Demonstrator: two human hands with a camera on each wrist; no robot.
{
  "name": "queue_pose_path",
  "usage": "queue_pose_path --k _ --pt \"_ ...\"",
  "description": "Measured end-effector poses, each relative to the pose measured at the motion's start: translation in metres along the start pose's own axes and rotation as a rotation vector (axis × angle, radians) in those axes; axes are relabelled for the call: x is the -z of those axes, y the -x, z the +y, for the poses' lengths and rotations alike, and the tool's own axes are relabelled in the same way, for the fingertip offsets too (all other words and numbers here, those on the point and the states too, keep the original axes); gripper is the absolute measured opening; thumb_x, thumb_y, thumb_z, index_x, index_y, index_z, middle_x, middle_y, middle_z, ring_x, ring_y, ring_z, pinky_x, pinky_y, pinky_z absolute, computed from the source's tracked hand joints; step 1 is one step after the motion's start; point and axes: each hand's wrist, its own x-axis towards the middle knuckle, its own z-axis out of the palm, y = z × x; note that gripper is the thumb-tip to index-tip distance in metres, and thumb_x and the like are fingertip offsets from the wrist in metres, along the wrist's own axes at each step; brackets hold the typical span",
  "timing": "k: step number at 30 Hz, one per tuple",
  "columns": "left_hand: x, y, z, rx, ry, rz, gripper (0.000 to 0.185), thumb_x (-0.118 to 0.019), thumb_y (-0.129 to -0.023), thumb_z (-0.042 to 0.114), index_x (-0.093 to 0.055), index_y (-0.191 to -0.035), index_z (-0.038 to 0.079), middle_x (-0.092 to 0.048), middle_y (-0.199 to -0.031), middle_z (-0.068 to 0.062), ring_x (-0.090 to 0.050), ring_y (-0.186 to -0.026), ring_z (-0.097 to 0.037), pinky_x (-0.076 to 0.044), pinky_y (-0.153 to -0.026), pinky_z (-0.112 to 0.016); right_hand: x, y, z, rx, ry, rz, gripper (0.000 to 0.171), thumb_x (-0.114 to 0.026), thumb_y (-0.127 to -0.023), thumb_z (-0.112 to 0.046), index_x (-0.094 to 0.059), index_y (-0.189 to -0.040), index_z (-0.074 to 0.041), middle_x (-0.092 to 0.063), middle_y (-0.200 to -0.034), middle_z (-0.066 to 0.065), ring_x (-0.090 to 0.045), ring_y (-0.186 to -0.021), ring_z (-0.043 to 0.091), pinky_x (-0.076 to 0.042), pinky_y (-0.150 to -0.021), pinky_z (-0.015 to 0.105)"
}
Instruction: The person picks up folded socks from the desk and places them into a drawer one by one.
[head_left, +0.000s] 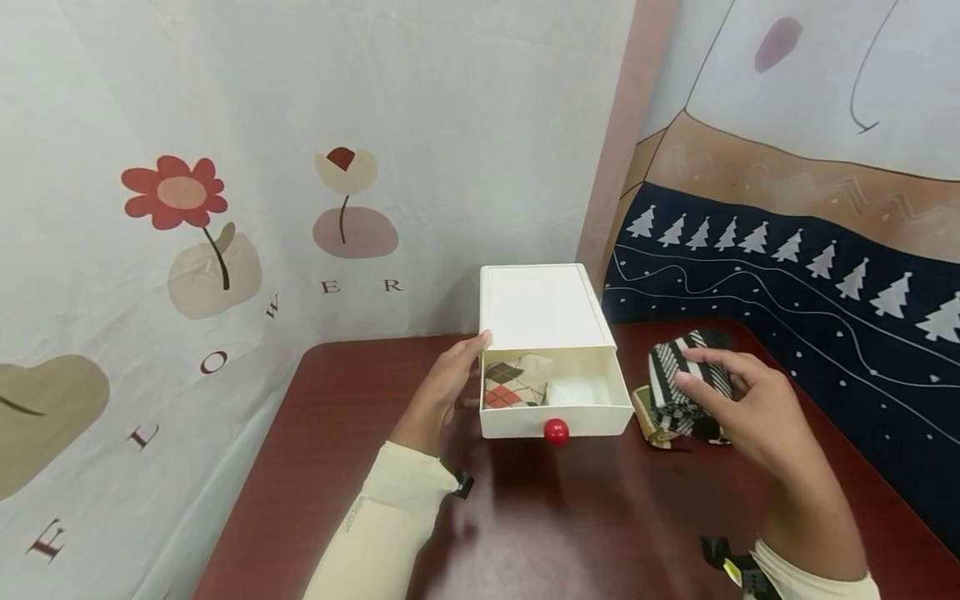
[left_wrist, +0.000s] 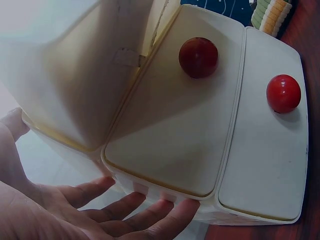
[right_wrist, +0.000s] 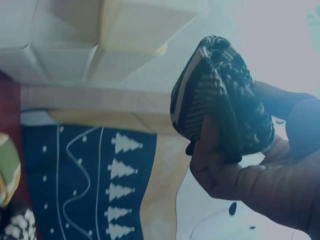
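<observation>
A white drawer unit (head_left: 543,304) has its top drawer (head_left: 513,423) pulled out, with a red ball knob (head_left: 556,432) at the front. Inside, to the left, lies a folded argyle sock bundle (head_left: 516,383) in beige, green and orange. My left hand (head_left: 450,379) rests against the unit's left side, its fingers fairly straight along the wall in the left wrist view. Right of the drawer, my right hand (head_left: 765,408) grips a folded black-and-white patterned sock bundle (right_wrist: 220,95) between thumb and fingers, raised off the table in the right wrist view.
Two lower drawers (left_wrist: 265,165) with red knobs are closed. On the table (head_left: 360,417), right of the unit, a green-and-tan sock roll (head_left: 647,421) sits partly behind the held bundle. A dark sock with white spots (right_wrist: 20,225) lies beside it. Printed cloth hangs behind.
</observation>
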Motion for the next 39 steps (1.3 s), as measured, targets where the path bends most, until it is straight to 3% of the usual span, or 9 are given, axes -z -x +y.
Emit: queue_pose_path --k 6,10,14,21,25,28,32,36,39 --pt "0.0 0.0 0.0 0.001 0.019 -0.002 0.079 -0.062 -0.1 0.071 -0.053 -0.159 0.019 -0.053 -0.162 -0.012 -0.052 -0.147 -0.04 -0.053 -0.104 -0.062 -0.008 -0.007 -0.024 0.107 -0.049 0.024 0.044 -0.068 -0.109 -0.026 -0.065 -0.151 -0.013 -0.054 -0.145 0.026 -0.065 -0.115 0.047 -0.054 -0.074 0.012" --pt "0.001 -0.001 0.0 0.008 0.019 0.003 0.078 -0.063 -0.1 0.069 -0.053 -0.159 0.018 -0.055 -0.16 -0.013 -0.053 -0.147 -0.039 -0.053 -0.105 -0.063 -0.013 -0.012 -0.036 0.117 -0.07 0.017 0.043 -0.067 -0.109 -0.021 -0.065 -0.151 -0.013 -0.052 -0.144 0.026 -0.065 -0.116 0.046 -0.052 -0.076 0.008" --pt "0.002 -0.001 -0.001 0.009 0.01 0.002 0.079 -0.064 -0.1 0.069 -0.053 -0.159 0.018 -0.057 -0.158 -0.015 -0.054 -0.146 -0.039 -0.055 -0.105 -0.063 -0.021 -0.017 -0.044 0.108 -0.093 -0.003 0.044 -0.067 -0.109 -0.019 -0.064 -0.152 -0.012 -0.05 -0.144 0.025 -0.066 -0.117 0.045 -0.061 -0.083 0.017" --pt "0.002 -0.001 -0.001 -0.003 0.019 -0.012 0.081 -0.064 -0.1 0.069 -0.052 -0.16 0.017 -0.056 -0.16 -0.015 -0.052 -0.149 -0.04 -0.054 -0.104 -0.063 -0.038 -0.024 -0.058 0.103 -0.123 -0.047 0.047 -0.07 -0.108 -0.02 -0.063 -0.154 -0.015 -0.05 -0.146 0.024 -0.066 -0.121 0.047 -0.063 -0.098 0.057" --pt "0.002 0.001 0.0 0.004 0.006 -0.003 0.079 -0.065 -0.099 0.07 -0.053 -0.158 0.018 -0.063 -0.152 -0.016 -0.056 -0.147 -0.038 -0.056 -0.104 -0.062 -0.047 -0.024 -0.063 0.129 -0.11 -0.066 0.047 -0.075 -0.105 -0.02 -0.066 -0.151 -0.015 -0.053 -0.145 0.024 -0.068 -0.119 0.044 -0.063 -0.098 0.056" --pt "0.002 0.001 0.0 0.013 0.006 0.004 0.077 -0.066 -0.098 0.07 -0.055 -0.156 0.02 -0.066 -0.148 -0.015 -0.057 -0.146 -0.038 -0.055 -0.105 -0.063 -0.053 -0.021 -0.064 0.144 -0.08 -0.07 0.045 -0.078 -0.103 -0.019 -0.07 -0.147 -0.014 -0.056 -0.143 0.023 -0.068 -0.11 0.037 -0.067 -0.09 0.041" --pt "0.002 0.0 -0.001 0.012 0.014 0.007 0.077 -0.067 -0.098 0.07 -0.056 -0.156 0.021 -0.067 -0.148 -0.014 -0.057 -0.147 -0.038 -0.057 -0.104 -0.062 -0.059 -0.018 -0.066 0.165 -0.028 -0.082 0.042 -0.08 -0.101 -0.019 -0.074 -0.142 -0.015 -0.062 -0.137 0.021 -0.062 -0.101 0.029 -0.056 -0.075 0.028" --pt "0.002 -0.001 -0.001 0.013 0.02 0.002 0.078 -0.067 -0.097 0.071 -0.056 -0.156 0.021 -0.067 -0.148 -0.013 -0.057 -0.146 -0.037 -0.057 -0.102 -0.061 -0.064 -0.015 -0.067 0.187 0.041 -0.076 0.039 -0.079 -0.101 -0.021 -0.076 -0.139 -0.016 -0.064 -0.133 0.021 -0.061 -0.101 0.03 -0.052 -0.077 0.034" --pt "0.002 -0.001 -0.001 0.008 0.019 -0.006 0.078 -0.067 -0.097 0.071 -0.056 -0.156 0.021 -0.067 -0.147 -0.014 -0.058 -0.146 -0.037 -0.057 -0.102 -0.062 -0.068 -0.012 -0.069 0.198 0.093 -0.067 0.037 -0.078 -0.102 -0.023 -0.076 -0.139 -0.017 -0.064 -0.135 0.022 -0.063 -0.11 0.036 -0.044 -0.087 0.048"
